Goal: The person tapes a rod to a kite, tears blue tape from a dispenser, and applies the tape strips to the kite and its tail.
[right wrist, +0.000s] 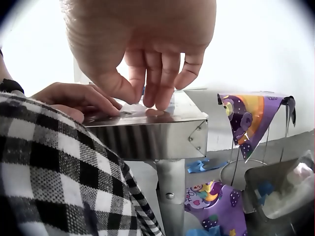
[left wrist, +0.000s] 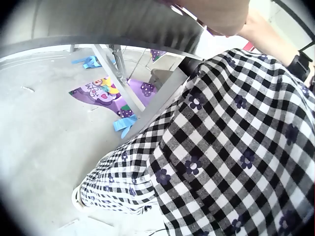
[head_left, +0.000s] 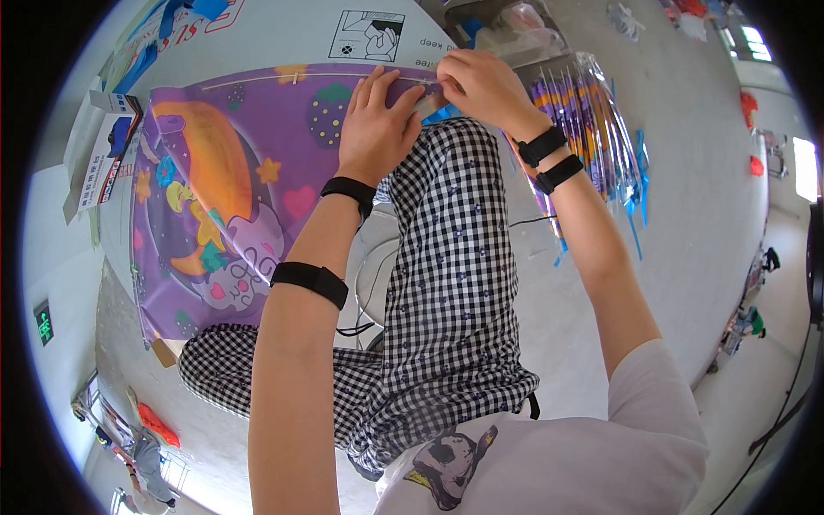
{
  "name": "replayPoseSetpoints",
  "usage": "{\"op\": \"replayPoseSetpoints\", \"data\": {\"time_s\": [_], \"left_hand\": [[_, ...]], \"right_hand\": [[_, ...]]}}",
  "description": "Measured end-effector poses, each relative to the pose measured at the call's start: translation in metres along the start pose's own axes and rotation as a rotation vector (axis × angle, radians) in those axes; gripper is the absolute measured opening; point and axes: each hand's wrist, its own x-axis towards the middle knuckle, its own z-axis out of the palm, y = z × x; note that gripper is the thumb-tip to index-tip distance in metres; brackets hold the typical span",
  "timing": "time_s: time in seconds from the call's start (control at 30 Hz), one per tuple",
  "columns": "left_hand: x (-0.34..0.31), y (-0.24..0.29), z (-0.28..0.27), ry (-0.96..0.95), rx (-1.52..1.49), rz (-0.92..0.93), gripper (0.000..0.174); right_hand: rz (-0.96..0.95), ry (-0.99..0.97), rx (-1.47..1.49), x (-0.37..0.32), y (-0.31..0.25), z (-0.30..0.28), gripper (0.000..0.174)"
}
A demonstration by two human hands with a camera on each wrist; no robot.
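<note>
A purple kite sheet [head_left: 296, 142] with cartoon prints lies over the table, a thin pale rod [head_left: 330, 75] running along its far edge. My left hand [head_left: 378, 124] rests on the sheet near its right end, fingers spread and pressing by the rod. At the sheet's right corner my right hand [head_left: 481, 86] bends its fingers down, thumb and fingertips pinching close at the tip. In the right wrist view those fingertips [right wrist: 160, 101] meet right over the shiny table edge [right wrist: 142, 120], the left hand [right wrist: 81, 101] lying flat beside them. What they pinch is mostly hidden.
Several long kite packs [head_left: 592, 129] in clear plastic stand right of the table. A grey bin [head_left: 515, 34] holds plastic scraps. Under the table, another purple kite [left wrist: 101, 92] and blue strips [left wrist: 125, 125] lie on the floor. A printed box [head_left: 107, 159] sits at left.
</note>
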Motion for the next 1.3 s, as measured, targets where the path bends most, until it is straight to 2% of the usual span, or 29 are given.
{"op": "replayPoseSetpoints", "data": {"time_s": [0.43,0.63,0.93,1.13,1.3], "left_hand": [[0.001,0.001,0.005,0.05,0.088,0.019,0.03],[0.002,0.003,0.006,0.054,0.042,-0.011,0.03],[0.002,0.002,0.005,0.05,0.044,-0.003,0.031],[0.002,0.002,0.004,0.055,0.064,0.014,0.033],[0.002,0.003,0.005,0.047,0.07,0.002,0.034]], "right_hand": [[-0.078,-0.08,-0.092,0.023,0.019,0.004,0.009],[-0.037,-0.093,-0.085,0.03,0.024,0.01,0.011],[-0.06,-0.181,-0.342,0.036,0.02,0.013,0.01],[-0.067,-0.155,-0.385,0.037,0.012,0.015,0.013],[-0.16,-0.147,-0.435,0.042,0.013,0.013,0.016]]}}
